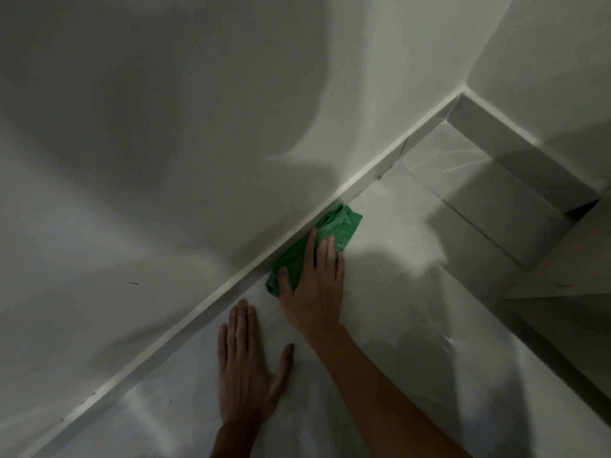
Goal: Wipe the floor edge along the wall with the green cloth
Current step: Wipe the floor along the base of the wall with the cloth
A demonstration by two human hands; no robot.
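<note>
The green cloth (337,226) lies crumpled on the pale tiled floor, pushed up against the white skirting board (211,292) at the foot of the wall. My right hand (314,285) presses flat on the cloth's near half, fingers spread over it and pointing along the wall. My left hand (244,368) rests flat on the bare floor just behind, fingers together, thumb out, holding nothing. The far end of the cloth sticks out past my right fingertips.
The white wall (165,127) fills the left and top. The skirting runs diagonally up to a corner (463,94) at the upper right, where a second wall meets it. A grey step or ledge (529,206) stands at the right. Glossy floor tiles (413,325) spread right of my arm.
</note>
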